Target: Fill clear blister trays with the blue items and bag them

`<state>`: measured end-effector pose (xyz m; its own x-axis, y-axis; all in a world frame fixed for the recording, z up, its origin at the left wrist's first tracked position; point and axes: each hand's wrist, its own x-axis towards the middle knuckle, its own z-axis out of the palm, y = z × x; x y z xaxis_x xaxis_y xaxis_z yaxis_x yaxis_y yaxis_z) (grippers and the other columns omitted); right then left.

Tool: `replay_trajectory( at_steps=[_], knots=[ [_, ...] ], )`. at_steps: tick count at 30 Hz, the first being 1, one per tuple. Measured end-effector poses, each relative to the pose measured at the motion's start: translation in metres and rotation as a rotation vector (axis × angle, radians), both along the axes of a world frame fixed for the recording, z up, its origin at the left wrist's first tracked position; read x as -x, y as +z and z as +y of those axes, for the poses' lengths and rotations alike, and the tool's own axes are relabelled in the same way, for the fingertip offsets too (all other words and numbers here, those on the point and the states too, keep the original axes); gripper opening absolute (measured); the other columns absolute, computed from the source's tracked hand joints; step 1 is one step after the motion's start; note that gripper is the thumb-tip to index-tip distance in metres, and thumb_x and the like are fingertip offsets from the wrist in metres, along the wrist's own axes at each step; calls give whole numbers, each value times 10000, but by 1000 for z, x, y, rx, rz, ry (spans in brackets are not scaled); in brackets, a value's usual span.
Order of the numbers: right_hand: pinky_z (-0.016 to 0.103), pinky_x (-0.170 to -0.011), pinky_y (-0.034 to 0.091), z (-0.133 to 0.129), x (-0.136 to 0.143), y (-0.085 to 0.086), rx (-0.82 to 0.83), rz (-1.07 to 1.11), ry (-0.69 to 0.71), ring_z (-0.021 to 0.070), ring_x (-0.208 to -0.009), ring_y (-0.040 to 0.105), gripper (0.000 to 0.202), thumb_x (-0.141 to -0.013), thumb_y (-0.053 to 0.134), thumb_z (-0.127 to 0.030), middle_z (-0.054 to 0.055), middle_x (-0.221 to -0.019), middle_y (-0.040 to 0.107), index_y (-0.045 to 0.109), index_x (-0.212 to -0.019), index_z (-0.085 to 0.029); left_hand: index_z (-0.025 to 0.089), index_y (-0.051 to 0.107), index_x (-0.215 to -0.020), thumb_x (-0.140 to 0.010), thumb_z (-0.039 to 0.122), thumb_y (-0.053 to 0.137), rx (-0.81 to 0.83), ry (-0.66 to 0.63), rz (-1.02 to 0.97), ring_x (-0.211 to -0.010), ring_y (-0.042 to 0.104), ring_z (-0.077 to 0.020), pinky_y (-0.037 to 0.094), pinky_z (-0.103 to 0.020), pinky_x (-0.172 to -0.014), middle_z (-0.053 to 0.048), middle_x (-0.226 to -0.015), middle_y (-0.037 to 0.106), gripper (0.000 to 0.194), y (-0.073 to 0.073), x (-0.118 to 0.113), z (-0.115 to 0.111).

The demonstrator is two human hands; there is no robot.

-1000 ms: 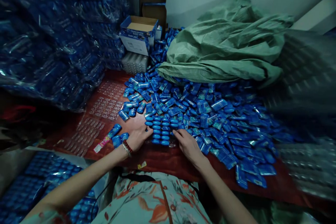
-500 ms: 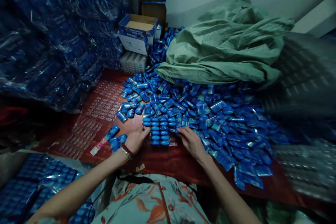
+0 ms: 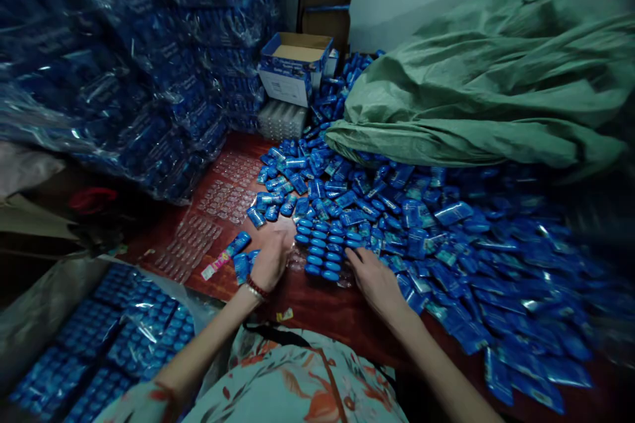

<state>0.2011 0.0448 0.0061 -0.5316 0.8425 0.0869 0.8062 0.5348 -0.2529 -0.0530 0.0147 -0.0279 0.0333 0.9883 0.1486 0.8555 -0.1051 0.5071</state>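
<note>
Rows of small blue packs (image 3: 325,250) stand in a clear tray (image 3: 346,277) on the red-brown table, in front of my body. Just left of these rows is my left hand (image 3: 270,259), wearing a beaded bracelet; its fingers are blurred, so whether it holds anything is unclear. At the right side of the rows, my right hand (image 3: 373,277) has its fingertips bent against the end of the blue packs, and anything in the pinch is too small to make out. A loose heap of blue packs (image 3: 421,231) lies beyond and to the right.
Empty clear trays (image 3: 188,248) lie on the left of the table (image 3: 307,307). Behind are an open box (image 3: 292,66), stacked clear trays (image 3: 282,120) and green sheeting (image 3: 461,99). Wrapped blue stacks (image 3: 163,79) rise at the left. A lined container (image 3: 198,304) with blue packs sits below.
The view has turned left, shifting the scene rightward. My left hand has drawn away from the left edge of the rows. My right hand remains beside their right side.
</note>
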Motion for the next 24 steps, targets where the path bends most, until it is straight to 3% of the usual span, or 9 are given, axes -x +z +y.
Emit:
replay_trajectory(
  at_steps=[3, 6, 8, 11, 14, 17, 21, 24],
  knots=[
    [318, -810, 481, -6, -19, -11, -75, 323, -185, 194, -978, 590, 324, -920, 398, -264, 81, -1094, 614, 517, -1218, -220, 129, 405, -1187, -860, 330, 476, -35, 170, 30, -1010, 544, -265, 462, -427, -872, -149, -1090, 527, 390, -8, 29, -26],
    [340, -813, 477, 8, -36, -16, -97, 435, -452, 205, -938, 613, 337, -928, 355, -347, 98, -1030, 650, 600, -1084, -178, 173, 446, -1163, -804, 376, 567, 50, 149, 95, -1023, 546, -275, 472, -436, -862, -129, -1100, 522, 430, -20, 49, -38],
    [338, -737, 484, 23, -39, -13, -3, 294, -554, 221, -846, 636, 350, -910, 388, -393, 104, -941, 675, 612, -1050, -164, 178, 466, -1154, -788, 363, 589, 142, 89, 116, -1001, 562, -264, 488, -409, -836, -123, -1090, 523, 429, -25, 52, -34],
    [309, -655, 466, 43, -27, -2, 134, -43, -575, 235, -796, 646, 353, -857, 514, -397, 121, -899, 678, 566, -1121, -169, 155, 505, -1101, -731, 367, 651, 279, 57, 110, -862, 604, -242, 512, -355, -728, -103, -996, 534, 451, -21, 47, -17],
    [289, -636, 454, 47, -8, 8, 161, -238, -513, 252, -864, 635, 299, -838, 555, -323, 155, -937, 654, 564, -1075, -141, 149, 545, -1007, -731, 373, 659, 254, 52, 47, -764, 604, -201, 502, -332, -671, -75, -942, 545, 373, -4, 42, -7],
    [296, -656, 457, 42, 0, 5, 149, -265, -460, 271, -917, 614, 249, -803, 583, -267, 170, -970, 633, 571, -1004, -121, 187, 555, -1005, -824, 340, 556, 171, 51, -8, -814, 598, -187, 501, -328, -704, -65, -984, 550, 238, 15, 41, -12],
    [316, -681, 460, 26, -12, -8, 120, 24, -521, 243, -822, 623, 203, -834, 514, -274, 129, -898, 645, 553, -976, -135, 216, 532, -1069, -886, 282, 431, 68, 59, -79, -924, 586, -195, 514, -308, -758, -72, -1037, 542, 218, 28, 30, -23],
    [305, -666, 470, 4, -28, -12, 98, 420, -595, 207, -761, 618, 257, -866, 463, -351, 89, -892, 647, 523, -1029, -162, 206, 494, -1140, -900, 187, 364, -91, -44, -131, -984, 569, -179, 501, -297, -828, -77, -1063, 549, 273, 20, 14, -23]
  ],
)
